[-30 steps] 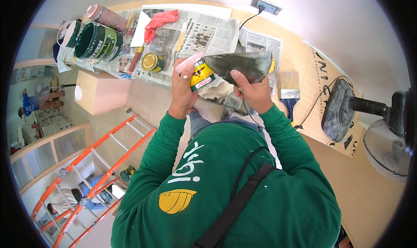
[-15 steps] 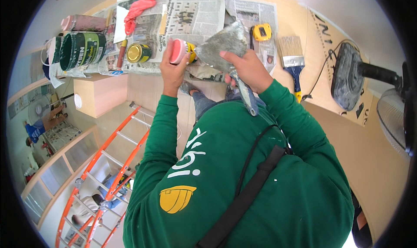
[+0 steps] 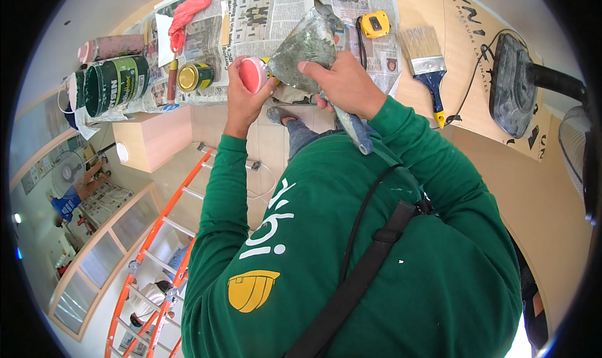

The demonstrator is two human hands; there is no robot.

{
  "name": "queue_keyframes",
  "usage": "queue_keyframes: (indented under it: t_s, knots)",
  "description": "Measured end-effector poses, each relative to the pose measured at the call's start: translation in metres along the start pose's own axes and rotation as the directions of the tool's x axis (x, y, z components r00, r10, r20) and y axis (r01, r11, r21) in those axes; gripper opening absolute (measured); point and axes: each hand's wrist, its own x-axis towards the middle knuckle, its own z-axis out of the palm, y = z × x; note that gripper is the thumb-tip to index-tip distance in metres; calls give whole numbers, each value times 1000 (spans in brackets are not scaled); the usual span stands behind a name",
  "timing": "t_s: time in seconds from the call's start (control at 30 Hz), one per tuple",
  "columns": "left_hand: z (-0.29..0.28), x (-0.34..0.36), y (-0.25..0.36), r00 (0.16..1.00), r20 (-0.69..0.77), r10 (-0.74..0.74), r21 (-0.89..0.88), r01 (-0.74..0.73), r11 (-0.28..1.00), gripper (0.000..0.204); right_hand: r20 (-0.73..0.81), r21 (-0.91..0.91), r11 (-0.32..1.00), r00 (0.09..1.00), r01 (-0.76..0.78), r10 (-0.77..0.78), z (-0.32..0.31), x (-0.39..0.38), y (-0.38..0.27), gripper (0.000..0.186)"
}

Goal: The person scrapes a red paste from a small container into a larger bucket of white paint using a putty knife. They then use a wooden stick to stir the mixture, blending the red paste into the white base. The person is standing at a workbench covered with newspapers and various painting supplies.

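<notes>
The left hand (image 3: 244, 102) grasps a squat, round, pink-faced tub (image 3: 253, 76), the right hand (image 3: 350, 85) a mottled, flat-bladed metal scraper (image 3: 307, 52).

White letters are on the green shirt (image 3: 313, 245) — big and easy to see. The dark green bucket (image 3: 119, 85) has pale letters on its side. Black print covers the newspaper sheets (image 3: 276, 16), and big black letters are on the pale brown board (image 3: 475, 107) — with smaller ones beside them.
</notes>
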Motion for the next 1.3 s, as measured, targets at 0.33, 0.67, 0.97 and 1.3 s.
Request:
queue_keyframes:
  t_s: [0.33,0.67,0.97,1.3]
  knots:
    - [4,-2,2,1000,-20,-23,34,23,999,83,40,-84,996,999,-11,14,-6,11,-5,32]
    - [13,-1,3,1000,-22,1,99,2,995,84,180,-390,921,980,-8,85,-28,27,-44,54]
    - [25,5,10,994,-18,104,293,-94,952,87,69,-440,892,985,-109,155,-34,27,-53,62]
    - [22,6,20,989,103,108,308,-135,942,77,89,-394,917,990,-64,107,-45,27,-33,48]
